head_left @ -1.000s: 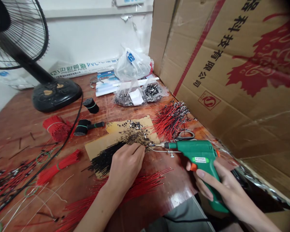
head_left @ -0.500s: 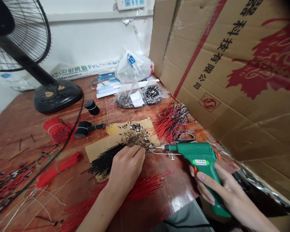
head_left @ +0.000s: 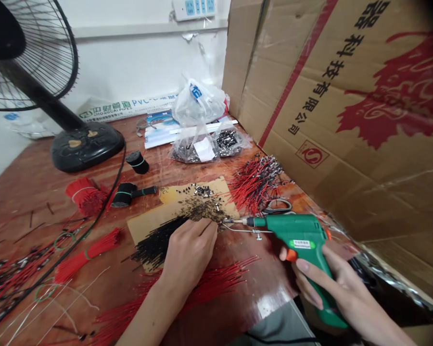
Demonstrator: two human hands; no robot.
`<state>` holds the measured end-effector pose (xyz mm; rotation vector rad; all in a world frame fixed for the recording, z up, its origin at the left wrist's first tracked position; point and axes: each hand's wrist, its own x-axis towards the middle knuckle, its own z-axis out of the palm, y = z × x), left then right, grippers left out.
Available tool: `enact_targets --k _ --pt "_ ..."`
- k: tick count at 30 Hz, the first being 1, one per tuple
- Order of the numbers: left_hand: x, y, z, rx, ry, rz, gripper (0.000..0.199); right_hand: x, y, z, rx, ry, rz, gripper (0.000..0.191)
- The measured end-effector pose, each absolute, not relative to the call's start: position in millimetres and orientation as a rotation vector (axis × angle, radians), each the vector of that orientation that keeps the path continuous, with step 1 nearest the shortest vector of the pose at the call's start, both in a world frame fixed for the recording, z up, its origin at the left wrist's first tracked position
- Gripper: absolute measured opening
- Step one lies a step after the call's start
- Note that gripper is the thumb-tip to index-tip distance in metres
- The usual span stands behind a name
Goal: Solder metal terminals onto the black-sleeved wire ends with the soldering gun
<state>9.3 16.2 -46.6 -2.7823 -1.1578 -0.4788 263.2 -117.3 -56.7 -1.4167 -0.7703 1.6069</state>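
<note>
My right hand (head_left: 332, 283) is wrapped around the handle of a green soldering gun (head_left: 292, 228) with an orange trigger. The gun points left, a thin wire guide running beneath its nozzle. Its tip ends right beside the fingertips of my left hand (head_left: 193, 245). That hand is pinched closed over a cardboard sheet (head_left: 144, 221); what sits between its fingers is hidden. Black wires (head_left: 159, 240) lie in a row on the cardboard, left of my left hand. Small black and metal parts (head_left: 202, 191) are scattered on its far end. Red wires (head_left: 220, 283) spread under my left wrist.
A heap of red and black wires (head_left: 254, 182) lies beside scissors (head_left: 277, 206). Bags of small parts (head_left: 204, 146) stand behind. At left are tied red bundles (head_left: 88, 250), black rolls (head_left: 123, 194) and a fan (head_left: 86, 146). A large carton (head_left: 332, 158) walls off the right side.
The orange trigger shows more now, standing further out from the handle, with my index finger eased forward. The gun has dipped very slightly. My left hand stays in place.
</note>
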Motion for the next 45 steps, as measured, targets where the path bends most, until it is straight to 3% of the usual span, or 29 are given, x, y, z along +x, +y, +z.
enact_targets --k 45 --pt "7.7 15.0 -47.9 -2.814 -1.133 -0.432 0.016 258.0 -118.5 -51.4 -1.454 -0.663 1.525 0.031"
